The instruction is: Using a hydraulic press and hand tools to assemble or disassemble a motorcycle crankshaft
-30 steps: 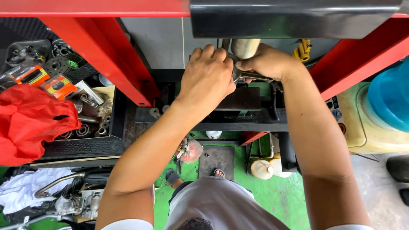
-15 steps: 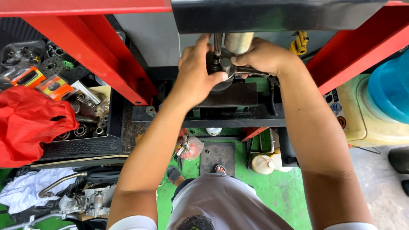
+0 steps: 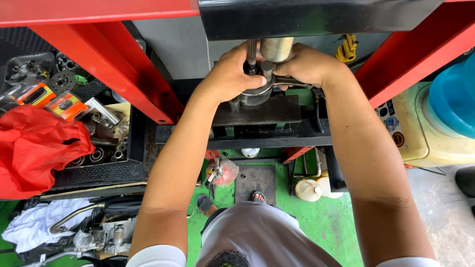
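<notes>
I stand at a red-framed press. My left hand [image 3: 228, 74] grips a round metal part [image 3: 255, 95] that sits on the dark steel plate [image 3: 257, 112] of the press bed. My right hand [image 3: 308, 64] holds the same part from the right side, its fingers closed over it. The shiny press ram [image 3: 276, 48] hangs straight above the part, between my two hands. A thin dark rod [image 3: 251, 54] stands upright beside the ram, next to my left fingers. Much of the part is hidden under my hands.
Red frame beams [image 3: 114, 74] slant at both sides. A tray of bearings and small parts [image 3: 96, 148] sits at left, with a red cloth [image 3: 34, 148] over it. A blue and cream container [image 3: 445, 118] stands at right. White bottles [image 3: 309, 190] and a dark plate rest on the green floor.
My hands have parted slightly and shifted lower around the part, so the ram and the rod between them show more fully. The view has tilted down a little.
</notes>
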